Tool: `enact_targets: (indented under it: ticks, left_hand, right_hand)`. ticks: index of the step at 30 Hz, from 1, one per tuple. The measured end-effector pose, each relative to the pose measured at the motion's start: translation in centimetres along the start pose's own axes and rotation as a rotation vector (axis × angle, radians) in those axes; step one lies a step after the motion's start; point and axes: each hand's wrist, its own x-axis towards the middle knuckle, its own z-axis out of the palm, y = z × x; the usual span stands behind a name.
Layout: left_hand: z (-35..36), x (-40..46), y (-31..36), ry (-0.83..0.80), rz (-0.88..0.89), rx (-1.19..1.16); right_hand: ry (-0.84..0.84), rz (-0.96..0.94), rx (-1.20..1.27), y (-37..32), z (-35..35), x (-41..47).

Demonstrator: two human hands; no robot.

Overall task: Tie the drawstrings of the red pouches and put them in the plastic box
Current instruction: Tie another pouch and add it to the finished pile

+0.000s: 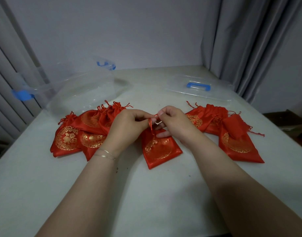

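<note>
Reaching forward over the table (35, 168), forearms converging.
Left hand (128, 124) and right hand (172, 122) both pinching the drawstring (151, 124) above the red pouch (161, 149).

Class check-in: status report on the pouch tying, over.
Left hand and right hand pinch the drawstring of the centre pouch. Plastic box empty, far left. Nothing in the way.

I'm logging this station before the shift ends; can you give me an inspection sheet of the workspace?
Surface: white table, a few dark specks.
Job's things: centre red pouch, its drawstring being tied; left pouch pile; right pouch pile; clear plastic box behind the left pile, no pouch inside.
Clutter: box lid, blue handle.
Hands: left hand and right hand pinch the drawstring.
Cables: nothing seen.
Surroundings: grey curtains, pale wall.
</note>
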Motion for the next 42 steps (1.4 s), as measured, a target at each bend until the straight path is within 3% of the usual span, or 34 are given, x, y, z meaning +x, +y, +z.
enact_targets:
  ticks: [4,7,12,16,20,24,31,34,37,42]
  left_hand:
    - [-0.5,-0.2,0.4,0.035,0.028,-0.111]
    - [-0.5,-0.2,0.4,0.032,0.058,-0.044]
    - [-0.7,0.0,0.2,0.052,0.067,-0.037]
    - [-1.9,0.2,0.3,0.081,0.155,0.120]
    - [-2.3,0.2,-0.2,-0.062,0.085,0.101]
    - [-1.9,0.2,-0.5,-0.015,0.020,-0.066]
    - [-2.1,0.1,-0.4,0.012,-0.038,-0.172]
    - [-1.7,0.1,-0.5,-0.004,0.052,-0.074]
    - [-1.1,-0.1,-0.3,0.003,0.140,0.031]
    - [0.0,-0.3,0.2,0.147,0.266,0.186]
  right_hand:
    - [-0.049,-0.196,-0.324,0.0,-0.8,-0.2]
    - [-0.127,-0.200,-0.435,-0.3,-1.4,-0.5]
    - [-0.118,-0.176,-0.278,-0.5,-1.0,-0.5]
    - [-0.104,-0.174,-0.131,-0.9,-0.9,-0.5]
    - [-0.125,-0.065,0.128,-1.2,-0.9,-0.7]
    - [-0.142,-0.020,0.201,-1.5,-0.8,-0.9]
    - [-0.352,0.008,-0.258,-2.2,-2.7,-2.1]
    - [-0.189,-0.082,-0.461,-2.1,-2.7,-2.0]
    - [0.065,-0.305,-0.299,-1.3,-2.1,-0.8]
    - [0.019,-0.254,-0.184,-0.7,-0.9,-0.6]
